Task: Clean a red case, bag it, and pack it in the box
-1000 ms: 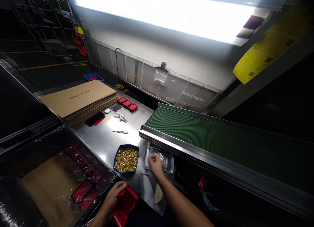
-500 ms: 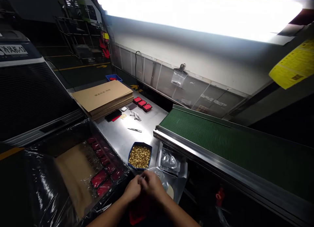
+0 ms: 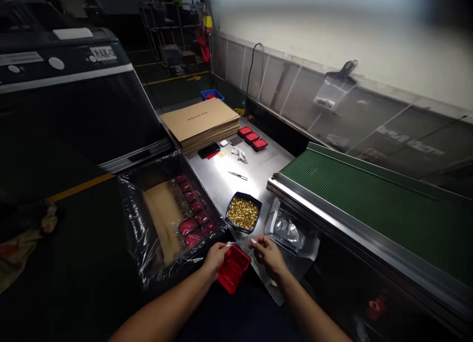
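1. Head view: the left hand and the right hand meet at the near edge of the steel table. Between them sits a red tray, tilted, its ribbed inside facing up.
2. The left hand's fingers curl against the tray's left side. The right hand's fingertips are pinched on a thin clear film that runs across just above the tray to the left hand.
3. Just beyond the hands stands a blue dish heaped with small gold pieces.
4. Left of the grip, a plastic-lined box holds a row of red trays beside brown cardboard.
5. Right of the grip lie clear bags under the edge of the green conveyor.
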`<state>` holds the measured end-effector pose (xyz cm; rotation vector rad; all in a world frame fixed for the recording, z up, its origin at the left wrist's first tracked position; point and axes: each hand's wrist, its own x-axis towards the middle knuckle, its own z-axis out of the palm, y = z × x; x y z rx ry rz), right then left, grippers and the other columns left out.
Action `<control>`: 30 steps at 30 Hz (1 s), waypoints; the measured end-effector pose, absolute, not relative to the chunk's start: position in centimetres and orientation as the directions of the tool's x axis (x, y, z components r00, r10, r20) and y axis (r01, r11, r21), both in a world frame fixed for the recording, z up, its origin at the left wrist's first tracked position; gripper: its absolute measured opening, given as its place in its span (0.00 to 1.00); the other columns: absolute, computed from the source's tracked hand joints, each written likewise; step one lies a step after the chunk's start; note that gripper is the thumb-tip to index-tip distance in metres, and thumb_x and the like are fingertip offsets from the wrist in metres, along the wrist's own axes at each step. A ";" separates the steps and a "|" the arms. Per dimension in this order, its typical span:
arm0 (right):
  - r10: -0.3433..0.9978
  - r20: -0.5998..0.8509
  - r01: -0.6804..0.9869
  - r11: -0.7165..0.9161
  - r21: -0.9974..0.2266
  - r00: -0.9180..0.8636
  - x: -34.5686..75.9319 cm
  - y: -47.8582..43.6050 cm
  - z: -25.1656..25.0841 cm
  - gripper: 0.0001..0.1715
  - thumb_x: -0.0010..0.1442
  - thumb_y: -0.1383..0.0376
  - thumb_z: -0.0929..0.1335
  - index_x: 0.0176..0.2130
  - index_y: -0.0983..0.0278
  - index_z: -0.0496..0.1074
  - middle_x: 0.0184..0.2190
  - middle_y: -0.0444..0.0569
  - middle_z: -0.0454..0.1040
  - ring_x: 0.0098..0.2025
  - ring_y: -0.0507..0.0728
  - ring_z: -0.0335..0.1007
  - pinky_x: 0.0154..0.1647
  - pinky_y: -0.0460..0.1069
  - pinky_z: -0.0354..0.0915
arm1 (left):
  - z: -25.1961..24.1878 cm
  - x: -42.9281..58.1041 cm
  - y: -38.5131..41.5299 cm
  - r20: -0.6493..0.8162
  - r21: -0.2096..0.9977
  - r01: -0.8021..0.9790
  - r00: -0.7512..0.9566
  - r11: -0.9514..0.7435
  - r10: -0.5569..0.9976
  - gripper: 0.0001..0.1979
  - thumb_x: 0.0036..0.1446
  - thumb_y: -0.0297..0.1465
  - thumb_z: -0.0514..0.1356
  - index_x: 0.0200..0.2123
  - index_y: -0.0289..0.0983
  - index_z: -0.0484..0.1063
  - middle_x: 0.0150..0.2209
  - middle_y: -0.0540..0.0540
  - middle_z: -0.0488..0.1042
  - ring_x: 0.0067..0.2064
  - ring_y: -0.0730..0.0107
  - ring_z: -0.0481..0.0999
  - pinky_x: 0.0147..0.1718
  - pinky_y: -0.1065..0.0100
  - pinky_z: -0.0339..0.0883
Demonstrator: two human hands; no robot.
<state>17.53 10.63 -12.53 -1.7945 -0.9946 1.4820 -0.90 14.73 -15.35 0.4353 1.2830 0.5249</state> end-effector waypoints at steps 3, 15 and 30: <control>0.844 -0.513 0.113 -0.501 -0.858 -0.154 18.8 11.0 -10.9 0.37 0.53 0.33 0.64 0.39 0.62 0.58 0.29 0.43 0.67 0.22 0.47 0.51 0.22 0.45 0.50 | -14.7 -1.0 14.0 -0.780 0.563 -0.143 0.234 0.814 0.581 0.19 0.65 0.44 0.63 0.34 0.33 0.66 0.26 0.51 0.70 0.26 0.74 0.71 0.29 0.71 0.68; 0.797 -0.382 0.464 -0.146 -0.874 -0.468 18.9 7.6 -8.4 0.12 0.68 0.57 0.62 0.39 0.63 0.64 0.33 0.45 0.71 0.33 0.50 0.65 0.36 0.47 0.58 | -13.6 -1.2 13.1 -0.785 0.604 -0.062 0.124 0.795 0.607 0.14 0.70 0.37 0.57 0.38 0.31 0.70 0.30 0.49 0.70 0.29 0.74 0.70 0.32 0.71 0.68; 0.926 0.254 0.665 0.377 -0.644 -0.278 18.5 8.0 -6.5 0.06 0.68 0.65 0.64 0.42 0.63 0.70 0.36 0.50 0.69 0.30 0.50 0.68 0.29 0.44 0.62 | -8.6 0.4 14.3 -0.490 0.866 -0.171 -0.098 0.470 0.866 0.27 0.55 0.54 0.65 0.33 0.35 0.63 0.29 0.51 0.65 0.30 0.74 0.64 0.31 0.73 0.62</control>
